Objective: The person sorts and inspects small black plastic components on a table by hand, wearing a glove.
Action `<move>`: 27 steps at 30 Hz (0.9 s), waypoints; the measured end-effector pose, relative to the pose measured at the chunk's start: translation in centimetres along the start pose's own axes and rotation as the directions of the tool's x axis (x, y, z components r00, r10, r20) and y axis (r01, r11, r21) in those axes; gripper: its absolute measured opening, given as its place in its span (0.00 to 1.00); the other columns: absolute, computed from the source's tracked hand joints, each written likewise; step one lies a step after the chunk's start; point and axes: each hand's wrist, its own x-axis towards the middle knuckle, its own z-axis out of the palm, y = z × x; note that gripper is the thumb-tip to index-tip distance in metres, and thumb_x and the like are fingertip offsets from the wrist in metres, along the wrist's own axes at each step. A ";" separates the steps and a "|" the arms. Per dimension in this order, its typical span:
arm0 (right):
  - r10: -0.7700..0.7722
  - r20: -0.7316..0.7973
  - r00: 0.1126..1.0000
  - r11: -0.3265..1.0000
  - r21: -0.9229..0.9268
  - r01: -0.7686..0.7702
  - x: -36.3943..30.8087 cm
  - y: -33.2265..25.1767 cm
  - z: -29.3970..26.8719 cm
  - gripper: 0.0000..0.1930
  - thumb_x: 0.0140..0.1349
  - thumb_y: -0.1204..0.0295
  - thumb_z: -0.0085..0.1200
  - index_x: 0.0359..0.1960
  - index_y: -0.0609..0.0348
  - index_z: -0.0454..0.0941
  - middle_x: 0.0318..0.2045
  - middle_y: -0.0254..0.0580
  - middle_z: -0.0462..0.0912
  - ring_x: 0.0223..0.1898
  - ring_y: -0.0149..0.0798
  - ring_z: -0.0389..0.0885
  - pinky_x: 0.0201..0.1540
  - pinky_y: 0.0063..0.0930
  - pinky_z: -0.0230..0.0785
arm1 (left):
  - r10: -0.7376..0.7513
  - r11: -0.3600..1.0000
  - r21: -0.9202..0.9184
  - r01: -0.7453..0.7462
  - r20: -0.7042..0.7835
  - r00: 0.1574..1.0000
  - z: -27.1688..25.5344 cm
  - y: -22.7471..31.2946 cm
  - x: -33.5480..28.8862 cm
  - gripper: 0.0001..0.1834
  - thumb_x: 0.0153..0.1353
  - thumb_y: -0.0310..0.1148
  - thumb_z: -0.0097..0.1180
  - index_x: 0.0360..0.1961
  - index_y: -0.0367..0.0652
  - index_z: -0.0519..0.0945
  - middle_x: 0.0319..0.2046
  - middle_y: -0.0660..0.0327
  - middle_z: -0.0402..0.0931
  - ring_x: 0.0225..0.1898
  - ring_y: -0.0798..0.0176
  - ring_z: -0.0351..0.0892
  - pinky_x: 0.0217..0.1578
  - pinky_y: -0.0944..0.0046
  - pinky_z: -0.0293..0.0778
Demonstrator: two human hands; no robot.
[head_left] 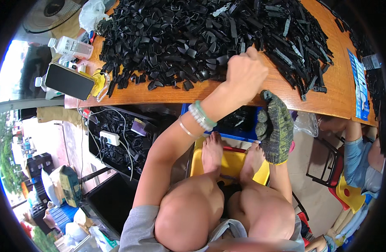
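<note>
My left hand (pixel 247 73), bare and wearing bracelets (pixel 201 116) at the wrist, reaches across to the table's front part. Its fingers are curled closed, and whatever they may hold is hidden behind the hand. It lies between a heap of small curved black plastic pieces (pixel 172 46) and a pile of long, thin black strips (pixel 285 54). Just below the table edge is my right hand (pixel 277 128) in a dark grey-green knitted glove with a yellow cuff. Its fingers bend inward; I cannot make out anything in them.
A phone (pixel 69 81) leans at the left end of the wooden table (pixel 193 93), near a bottle (pixel 73 47). Below stand a black crate (pixel 117 138) with a white power strip (pixel 109 137) and a blue bin (pixel 226 131). Another person's arm (pixel 353 138) shows at right.
</note>
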 end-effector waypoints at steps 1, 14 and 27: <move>-0.051 0.005 0.999 0.999 -0.013 0.051 0.0 0.0 0.0 0.14 0.59 0.71 0.52 0.46 0.60 0.75 0.22 0.33 0.76 0.14 0.22 0.66 0.14 0.13 0.57 | 0.016 0.999 0.046 -0.021 0.095 0.995 0.1 0.1 0.6 0.10 0.38 0.25 0.55 0.26 0.34 0.76 0.27 0.53 0.72 0.22 0.60 0.77 0.17 0.66 0.69; -0.220 -0.014 0.975 0.945 -0.253 0.209 0.7 0.1 -2.4 0.16 0.62 0.64 0.49 0.48 0.59 0.74 0.21 0.31 0.73 0.15 0.23 0.67 0.16 0.13 0.58 | 0.009 0.935 -0.344 -0.081 -0.204 0.979 0.3 0.5 -4.5 0.07 0.46 0.27 0.57 0.26 0.38 0.72 0.27 0.57 0.68 0.23 0.55 0.75 0.21 0.60 0.70; -0.284 0.036 0.958 0.884 -0.378 0.276 0.3 -0.8 -3.2 0.12 0.61 0.72 0.49 0.45 0.61 0.75 0.30 0.36 0.78 0.25 0.25 0.73 0.26 0.16 0.65 | -0.211 0.667 -0.727 0.165 0.028 0.977 -1.8 1.2 -4.0 0.03 0.52 0.21 0.55 0.27 0.34 0.73 0.26 0.57 0.71 0.22 0.63 0.76 0.22 0.67 0.71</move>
